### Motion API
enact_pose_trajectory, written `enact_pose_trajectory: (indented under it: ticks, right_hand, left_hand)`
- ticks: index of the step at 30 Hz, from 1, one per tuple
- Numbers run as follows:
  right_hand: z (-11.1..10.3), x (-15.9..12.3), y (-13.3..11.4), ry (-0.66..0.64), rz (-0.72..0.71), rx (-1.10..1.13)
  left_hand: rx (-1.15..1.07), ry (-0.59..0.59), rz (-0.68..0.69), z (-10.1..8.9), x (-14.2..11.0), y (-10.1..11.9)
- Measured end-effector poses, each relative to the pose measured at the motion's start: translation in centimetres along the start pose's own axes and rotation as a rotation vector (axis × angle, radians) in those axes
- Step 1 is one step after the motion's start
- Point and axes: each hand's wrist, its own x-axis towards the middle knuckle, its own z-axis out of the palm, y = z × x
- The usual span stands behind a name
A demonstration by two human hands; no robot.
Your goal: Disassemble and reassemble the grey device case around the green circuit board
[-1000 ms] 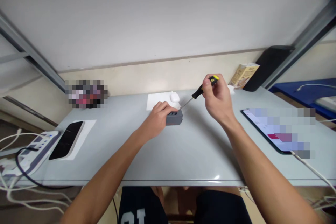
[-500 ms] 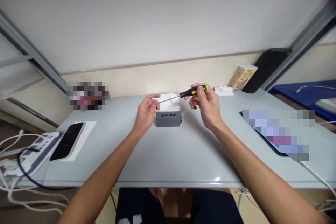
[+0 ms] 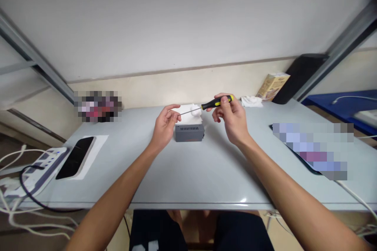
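Observation:
My right hand (image 3: 232, 115) is closed on the black and yellow handle of a screwdriver (image 3: 216, 103), thumb on top. The thin metal shaft slopes down leftward to my left hand (image 3: 165, 123), whose thumb and fingers pinch it at the tip. Whether something small sits at that tip is hidden by the fingers. Below the shaft, on the desk, stands a dark grey box (image 3: 189, 133) with a row of slots along its top. Behind the box lies a sheet of white paper (image 3: 185, 118) with a crumpled white tissue (image 3: 195, 110) on it.
At left, a dark phone (image 3: 75, 157) lies on paper beside a white power strip (image 3: 44, 170) with tangled cables. A blurred-out device (image 3: 309, 149) lies at right on the grey desk (image 3: 188, 180). Another tissue (image 3: 251, 101), a drink carton (image 3: 273, 86) and a black upright object (image 3: 299, 78) stand back right.
My left hand has shifted very slightly right along the screwdriver's shaft. My right hand and the box stay where they were.

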Motion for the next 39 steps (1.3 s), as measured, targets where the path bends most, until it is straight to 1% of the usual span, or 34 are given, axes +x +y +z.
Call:
enact_pose_trajectory:
  ticks: [6, 12, 19, 27, 33, 39]
  right_hand:
    - [-0.21, 0.1, -0.15, 0.011, -0.018, 0.0]
    - [-0.2, 0.15, -0.09, -0.007, -0.005, 0.004]
    - [-0.08, 0.14, -0.1, -0.005, 0.024, 0.022]
    - [-0.07, 0.13, 0.21, -0.026, 0.041, 0.028]
    - [-0.08, 0.27, 0.32, -0.005, 0.052, 0.03]
    - [0.04, 0.28, 0.48, 0.016, 0.069, 0.046]
  left_hand:
    - [-0.01, 0.006, -0.036, -0.35, 0.19, -0.19]
    - [-0.024, -0.062, -0.067, -0.7, 0.29, -0.13]
    - [-0.042, -0.121, -0.054, -0.81, 0.2, -0.27]
    - [0.009, -0.12, -0.046, -0.94, 0.23, -0.15]
    - [0.092, -0.161, -0.044, -0.78, -0.03, -0.02]
    - [0.111, -0.147, -0.016, -0.38, -0.28, 0.05]
